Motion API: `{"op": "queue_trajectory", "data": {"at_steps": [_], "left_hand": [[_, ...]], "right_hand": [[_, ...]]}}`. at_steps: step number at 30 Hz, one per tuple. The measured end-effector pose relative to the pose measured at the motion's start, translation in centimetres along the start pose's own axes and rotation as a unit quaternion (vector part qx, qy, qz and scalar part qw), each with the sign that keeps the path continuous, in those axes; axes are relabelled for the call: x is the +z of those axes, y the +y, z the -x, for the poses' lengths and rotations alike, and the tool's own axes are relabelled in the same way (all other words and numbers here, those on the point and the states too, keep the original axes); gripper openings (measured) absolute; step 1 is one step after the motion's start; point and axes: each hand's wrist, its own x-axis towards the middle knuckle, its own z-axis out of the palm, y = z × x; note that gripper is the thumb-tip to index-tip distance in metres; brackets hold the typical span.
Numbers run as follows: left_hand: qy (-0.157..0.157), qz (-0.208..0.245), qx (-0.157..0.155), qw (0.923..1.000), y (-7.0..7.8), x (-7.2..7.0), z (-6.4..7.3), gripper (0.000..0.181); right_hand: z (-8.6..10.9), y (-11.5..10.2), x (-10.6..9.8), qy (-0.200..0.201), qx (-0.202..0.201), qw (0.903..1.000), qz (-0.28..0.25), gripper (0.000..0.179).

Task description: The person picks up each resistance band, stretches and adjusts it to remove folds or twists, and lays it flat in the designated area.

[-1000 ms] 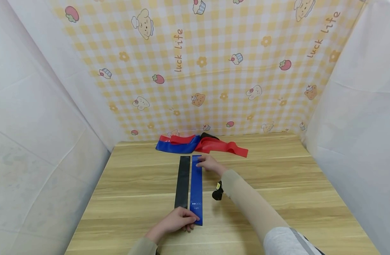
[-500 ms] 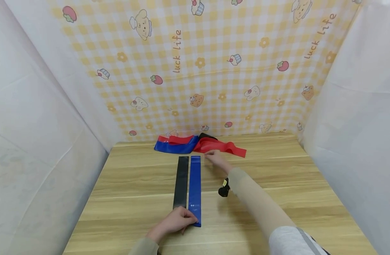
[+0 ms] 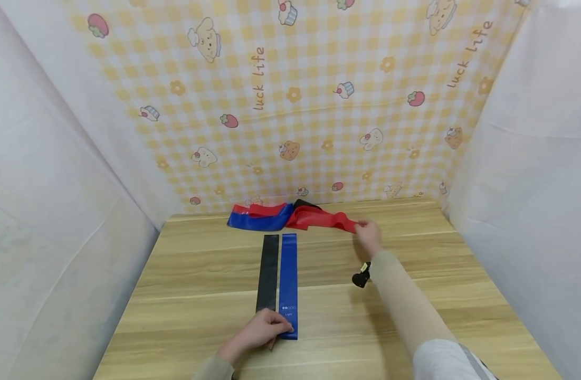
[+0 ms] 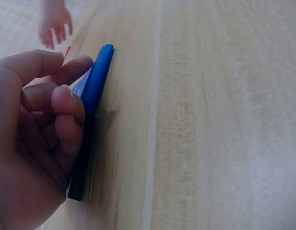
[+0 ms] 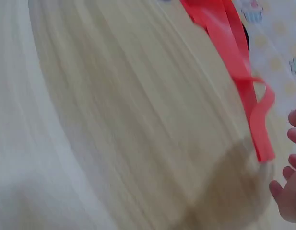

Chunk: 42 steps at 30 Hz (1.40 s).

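Two flat resistance bands lie side by side in the head view, a black band [image 3: 268, 272] and a blue band [image 3: 288, 274] marked "Light". My left hand [image 3: 262, 328] rests over their near ends, fingertips on the blue band and fingers loosely bent. The black band's near end is hidden beneath it. At the back, my right hand [image 3: 369, 237] reaches the free end of a red band [image 3: 318, 217]. In the right wrist view its fingers [image 5: 294, 136] are spread just beside the end of that red band [image 5: 234, 52].
Left of the red band lies a blue band [image 3: 259, 222] with a red strip [image 3: 267, 210] across it. A black piece [image 3: 303, 203] shows behind. The wooden table [image 3: 195, 295] runs back to a checked curtain [image 3: 290, 121], with white sheets at both sides.
My right hand has left the far end of the front blue band and moved right to the red band's end. My left hand stays at the near ends.
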Motion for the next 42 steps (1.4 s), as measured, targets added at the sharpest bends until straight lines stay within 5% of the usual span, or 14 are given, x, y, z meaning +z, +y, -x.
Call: {"op": "queue_trajectory", "data": {"at_steps": [3,7,12,18,22,26,32,42], "left_hand": [[-0.007,0.035,0.004,0.9993,0.4,-0.4,0.1,0.021],[-0.005,0.028,0.029,0.9992,1.3,-1.6,-0.4,0.024],[0.030,-0.013,0.055,0.9979,2.5,-3.3,-2.2,0.027],[0.069,-0.006,0.056,0.9960,3.1,-4.5,-4.6,0.029],[0.089,0.009,0.046,0.9949,3.4,-4.6,-5.9,0.030],[0.105,0.021,0.029,0.9938,3.6,-4.6,-6.8,0.029],[0.131,0.041,0.009,0.9905,3.6,-4.2,-8.1,0.030],[0.160,0.131,0.022,0.9781,5.2,-3.8,-9.4,0.039]], "right_hand": [[0.1,0.8,-0.5,-0.022,-0.001,0.9994,0.027,0.040],[0.4,1.0,-0.7,-0.051,-0.011,0.9961,0.071,0.043],[0.6,0.7,-0.9,-0.093,-0.008,0.9892,0.113,0.053],[0.4,0.7,-0.7,-0.130,-0.005,0.9834,0.127,0.059],[0.3,0.7,-0.5,-0.120,0.015,0.9902,0.070,0.062],[0.3,0.2,-0.1,-0.122,0.043,0.9908,-0.041,0.065],[0.8,-1.4,0.7,-0.163,0.019,0.9733,-0.161,0.055],[3.8,-5.0,2.6,-0.247,-0.007,0.9371,-0.247,0.056]]}}
